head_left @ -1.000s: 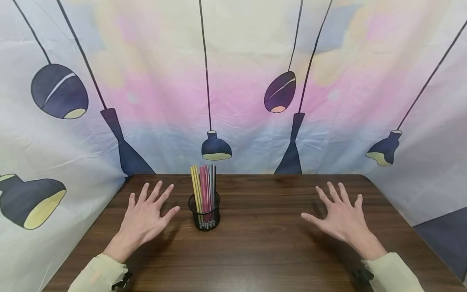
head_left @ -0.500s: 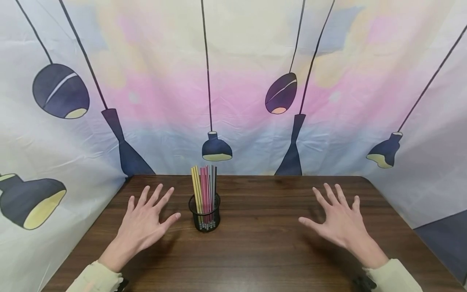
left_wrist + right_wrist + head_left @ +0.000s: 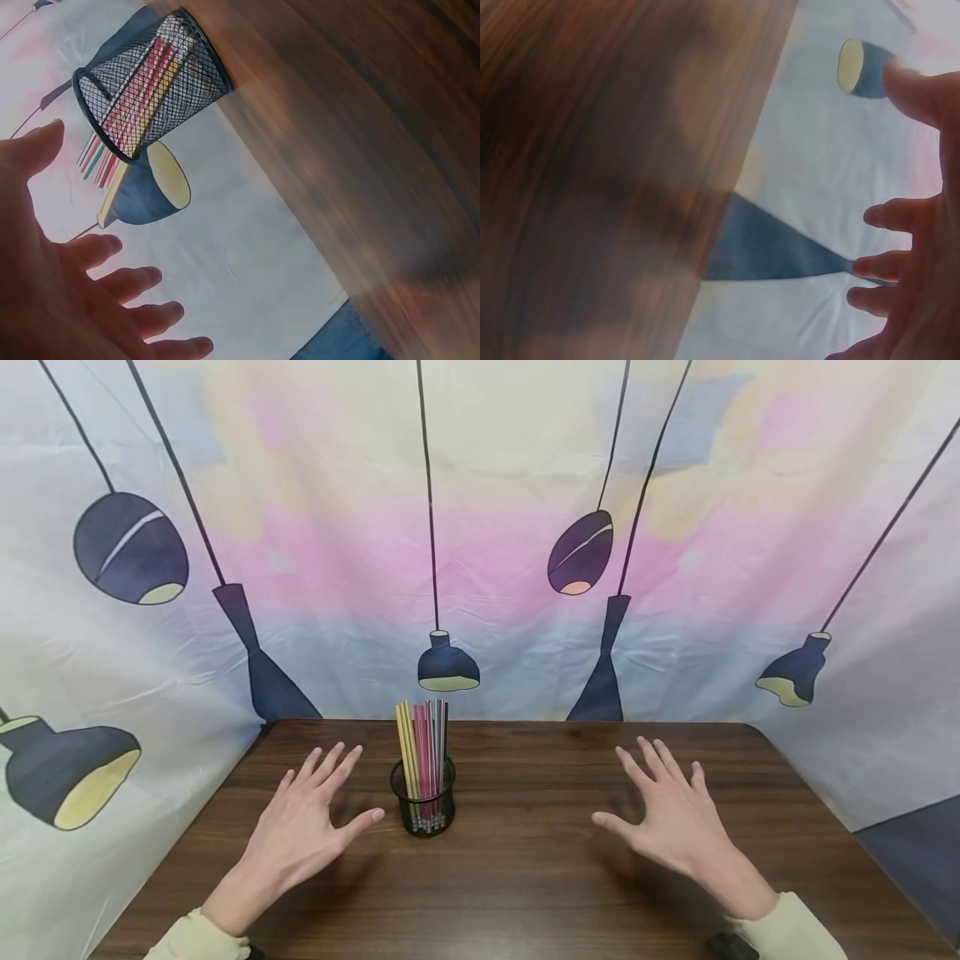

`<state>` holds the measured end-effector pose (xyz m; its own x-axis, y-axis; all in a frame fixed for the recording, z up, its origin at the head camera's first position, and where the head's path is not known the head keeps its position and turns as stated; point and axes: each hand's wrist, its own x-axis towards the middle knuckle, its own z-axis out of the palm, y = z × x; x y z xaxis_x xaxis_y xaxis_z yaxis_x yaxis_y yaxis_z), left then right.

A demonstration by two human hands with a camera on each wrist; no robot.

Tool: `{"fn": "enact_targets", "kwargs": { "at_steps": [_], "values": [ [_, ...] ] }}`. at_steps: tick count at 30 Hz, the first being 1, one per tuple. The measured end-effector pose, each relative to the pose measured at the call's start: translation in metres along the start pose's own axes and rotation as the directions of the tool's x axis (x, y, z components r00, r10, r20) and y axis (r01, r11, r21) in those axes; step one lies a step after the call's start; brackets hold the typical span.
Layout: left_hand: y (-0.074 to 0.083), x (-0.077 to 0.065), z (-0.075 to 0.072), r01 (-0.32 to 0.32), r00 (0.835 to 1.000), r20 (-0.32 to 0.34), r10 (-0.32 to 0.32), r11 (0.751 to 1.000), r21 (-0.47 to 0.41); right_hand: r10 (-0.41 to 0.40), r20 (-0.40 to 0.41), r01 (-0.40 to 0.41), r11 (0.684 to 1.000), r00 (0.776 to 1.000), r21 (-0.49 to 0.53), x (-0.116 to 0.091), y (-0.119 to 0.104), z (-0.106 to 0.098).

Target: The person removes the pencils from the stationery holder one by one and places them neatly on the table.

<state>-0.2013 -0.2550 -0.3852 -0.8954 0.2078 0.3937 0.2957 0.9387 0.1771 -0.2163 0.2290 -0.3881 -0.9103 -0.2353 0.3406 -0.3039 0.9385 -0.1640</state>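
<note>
A black mesh pen holder (image 3: 422,814) stands upright on the wooden table, left of centre. Thin pencil-like sticks (image 3: 420,743) in yellow, pink, grey and black fill it, their upper ends rising above the rim. Left of the holder hovers my left hand (image 3: 300,827), fingers spread and thumb towards the holder without touching it. In the left wrist view the mesh holder (image 3: 154,86) appears tilted beyond the thumb. Over the right half of the table my right hand (image 3: 675,827) is spread too, holding nothing. Its fingers (image 3: 885,215) show against the backdrop in the right wrist view.
The dark brown wooden table (image 3: 517,893) reaches back to a fabric backdrop (image 3: 495,568) printed with hanging lamps. Cloth also closes in the left and right sides. Light sleeves (image 3: 787,931) cover both forearms.
Both hands have shifted inward, the right one more clearly to the left. The left hand has moved slightly right, closer to the holder. The holder and its sticks stay in place.
</note>
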Motion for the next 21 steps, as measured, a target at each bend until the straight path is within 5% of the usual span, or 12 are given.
{"fn": "enact_targets", "kwargs": {
  "at_steps": [12,21],
  "values": [
    [0.013,0.003,-0.004,0.061,0.998,0.001,-0.062,0.980,-0.190,-0.067,-0.070,0.077,0.986,0.995,0.148,0.010,-0.029,0.006],
    [0.020,0.009,0.005,0.073,0.997,-0.005,-0.080,0.935,-0.346,-0.105,-0.098,0.126,0.962,0.990,0.243,0.019,-0.054,0.011]
  ]
}}
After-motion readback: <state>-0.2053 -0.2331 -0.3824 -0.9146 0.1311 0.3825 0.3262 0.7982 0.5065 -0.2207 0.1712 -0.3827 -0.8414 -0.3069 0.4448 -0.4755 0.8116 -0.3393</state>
